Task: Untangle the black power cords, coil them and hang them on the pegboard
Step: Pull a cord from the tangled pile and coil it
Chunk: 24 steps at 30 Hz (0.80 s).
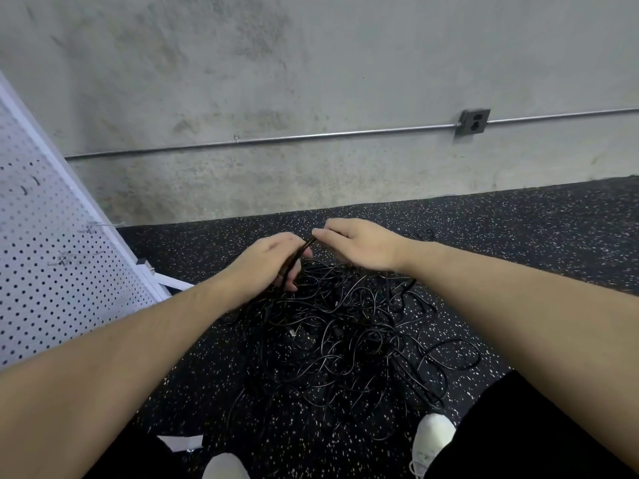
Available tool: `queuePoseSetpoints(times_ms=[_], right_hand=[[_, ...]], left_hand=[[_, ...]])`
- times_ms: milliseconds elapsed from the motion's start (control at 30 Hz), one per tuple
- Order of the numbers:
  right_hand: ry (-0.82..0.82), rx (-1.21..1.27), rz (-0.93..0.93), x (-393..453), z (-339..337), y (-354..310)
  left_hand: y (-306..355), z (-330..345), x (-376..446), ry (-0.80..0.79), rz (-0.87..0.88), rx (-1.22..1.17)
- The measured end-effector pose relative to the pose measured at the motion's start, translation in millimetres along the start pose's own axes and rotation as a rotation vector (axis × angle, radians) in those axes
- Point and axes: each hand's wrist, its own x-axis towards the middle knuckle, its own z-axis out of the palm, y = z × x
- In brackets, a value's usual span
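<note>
- From my remote seat: both arms reach out over a tangled heap of black power cords (345, 326) lying on the speckled rubber floor (518, 236)
- My left hand (266, 264) has fingers curled round a bunch of cord strands lifted off the top of the heap
- My right hand (359, 243) pinches the upper end of that same bunch between thumb and fingertips, as far as I can tell; the grip is partly hidden
- White pegboard (52, 271) leans at far left, a few hooks on it, no cords hung
- Concrete wall (311, 81) behind, with conduit and an outlet box (472, 122)
- White shoes (434, 440) at the bottom edge
</note>
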Motion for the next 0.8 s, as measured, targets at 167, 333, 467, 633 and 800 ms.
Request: queuePoseSetpoints(times_ms=[167, 333, 467, 633, 800], right_hand=[[-0.324, -0.194, 0.190, -6, -4, 25], [-0.440, -0.066, 0.498, -21, -2, 78], [-0.110, -0.037, 0.413, -27, -15, 78], [-0.122, 0.042, 0.358, -24, -12, 53], [-0.041, 0.094, 0.224, -11, -10, 12]], left_hand=[[7, -2, -2, 0.213, 0.086, 0.142], [-11, -33, -2, 0.488, 0.043, -0.101], [-34, -38, -6, 0.359, -0.132, 0.093], [-31, -33, -12, 0.111, -0.163, 0.206], [-12, -7, -9, -0.181, -0.128, 0.214]])
